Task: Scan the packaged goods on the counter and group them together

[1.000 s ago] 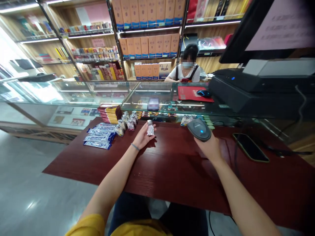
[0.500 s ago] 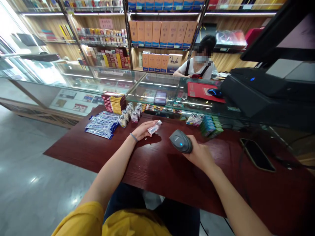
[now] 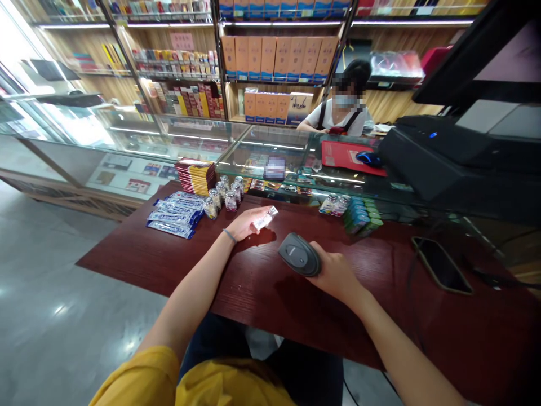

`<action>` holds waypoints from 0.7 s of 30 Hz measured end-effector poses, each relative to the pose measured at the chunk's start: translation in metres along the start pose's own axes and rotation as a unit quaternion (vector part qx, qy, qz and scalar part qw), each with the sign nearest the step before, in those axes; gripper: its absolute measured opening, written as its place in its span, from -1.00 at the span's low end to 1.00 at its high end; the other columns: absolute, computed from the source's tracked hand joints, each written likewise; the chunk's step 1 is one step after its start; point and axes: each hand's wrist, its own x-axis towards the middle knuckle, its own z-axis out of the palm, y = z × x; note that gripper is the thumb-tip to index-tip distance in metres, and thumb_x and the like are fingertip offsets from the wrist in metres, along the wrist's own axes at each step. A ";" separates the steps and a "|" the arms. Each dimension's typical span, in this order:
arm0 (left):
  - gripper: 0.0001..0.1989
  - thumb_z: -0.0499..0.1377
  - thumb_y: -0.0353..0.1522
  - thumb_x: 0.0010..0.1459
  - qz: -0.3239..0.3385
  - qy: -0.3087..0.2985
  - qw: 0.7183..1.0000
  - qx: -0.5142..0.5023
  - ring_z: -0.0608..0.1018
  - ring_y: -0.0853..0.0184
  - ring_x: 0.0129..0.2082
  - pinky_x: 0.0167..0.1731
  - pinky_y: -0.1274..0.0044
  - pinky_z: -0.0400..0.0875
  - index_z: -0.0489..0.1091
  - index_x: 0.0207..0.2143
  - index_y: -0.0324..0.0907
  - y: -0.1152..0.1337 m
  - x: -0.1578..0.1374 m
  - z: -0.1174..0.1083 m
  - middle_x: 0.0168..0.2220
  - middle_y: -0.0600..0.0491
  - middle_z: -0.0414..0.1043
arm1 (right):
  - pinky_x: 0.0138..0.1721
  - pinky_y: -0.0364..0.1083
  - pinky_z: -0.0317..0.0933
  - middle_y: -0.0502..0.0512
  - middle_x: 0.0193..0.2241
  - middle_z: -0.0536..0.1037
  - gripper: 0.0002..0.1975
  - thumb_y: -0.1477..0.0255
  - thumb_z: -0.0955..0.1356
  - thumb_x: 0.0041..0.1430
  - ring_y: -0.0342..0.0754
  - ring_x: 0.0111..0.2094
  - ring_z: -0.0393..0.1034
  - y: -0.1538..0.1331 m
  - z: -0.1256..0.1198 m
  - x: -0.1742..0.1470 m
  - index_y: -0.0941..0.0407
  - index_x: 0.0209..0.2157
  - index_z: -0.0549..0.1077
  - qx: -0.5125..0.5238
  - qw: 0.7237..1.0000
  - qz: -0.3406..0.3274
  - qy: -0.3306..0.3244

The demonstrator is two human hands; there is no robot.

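My left hand (image 3: 246, 224) is closed around a small clear bottle (image 3: 265, 219), held tilted just above the dark red table. A bright patch of light falls on the bottle's label and my fingertips. My right hand (image 3: 333, 268) grips a grey barcode scanner (image 3: 299, 255), its head pointing left toward the bottle. Left of the bottle stand several similar small bottles (image 3: 230, 200) with silvery caps. To the right, more small bottles (image 3: 339, 206) stand beside a cluster of green and blue packs (image 3: 362, 216).
Blue-and-white packets (image 3: 175, 213) and a stack of red-and-yellow packs (image 3: 195, 176) occupy the table's left end. A phone (image 3: 442, 265) lies at right. Behind the table runs a glass counter (image 3: 236, 144), with a masked person (image 3: 340, 115) beyond it. A black monitor unit (image 3: 456, 158) overhangs the right.
The barcode scanner in my right hand has moved left and slightly down, closer to the bottle. Light now brightens the bottle, and the scanner's blue light is off. My left hand has hardly moved.
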 end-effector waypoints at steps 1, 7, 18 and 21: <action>-0.54 0.34 -0.25 0.19 -0.005 0.001 1.000 -0.003 0.58 0.38 -0.42 -0.60 0.67 0.39 0.54 0.11 -0.23 -0.001 0.000 0.000 -0.18 -0.13 0.62 | -0.46 -0.11 0.20 0.02 -0.43 0.67 -0.62 0.33 0.43 0.03 0.15 -0.39 0.62 0.000 -0.001 0.000 0.01 -0.08 0.39 0.013 1.000 -0.005 -0.006; -0.47 0.37 -0.29 0.16 -0.008 -0.008 0.999 -0.041 0.60 0.37 -0.39 -0.54 0.62 0.53 0.47 0.18 -0.15 -0.003 0.000 -0.004 -0.13 -0.08 0.59 | -0.46 -0.10 0.24 0.02 -0.37 0.69 -0.55 0.33 0.41 0.08 0.16 -0.39 0.63 0.008 0.004 0.000 -0.02 0.03 0.35 0.042 0.999 0.010 0.028; -0.50 0.49 -0.30 -0.06 0.086 0.105 0.989 -0.050 0.60 0.38 -0.30 -0.25 0.49 0.56 0.40 -0.09 -0.18 -0.004 0.002 0.006 -0.17 0.02 0.54 | -0.52 -0.09 0.21 0.05 -0.45 0.66 -0.62 0.26 0.40 0.07 0.18 -0.45 0.61 0.032 0.015 0.005 0.00 -0.04 0.40 0.028 0.992 0.060 0.111; -0.48 0.48 -0.29 -0.07 0.146 0.200 0.969 0.023 0.57 0.41 -0.32 -0.29 0.56 0.49 0.35 -0.11 -0.19 0.002 0.003 0.007 -0.21 0.04 0.51 | -0.53 -0.09 0.19 0.03 -0.47 0.66 -0.64 0.26 0.41 0.05 0.19 -0.45 0.61 0.033 0.011 0.006 -0.02 -0.07 0.42 0.031 0.989 0.080 0.117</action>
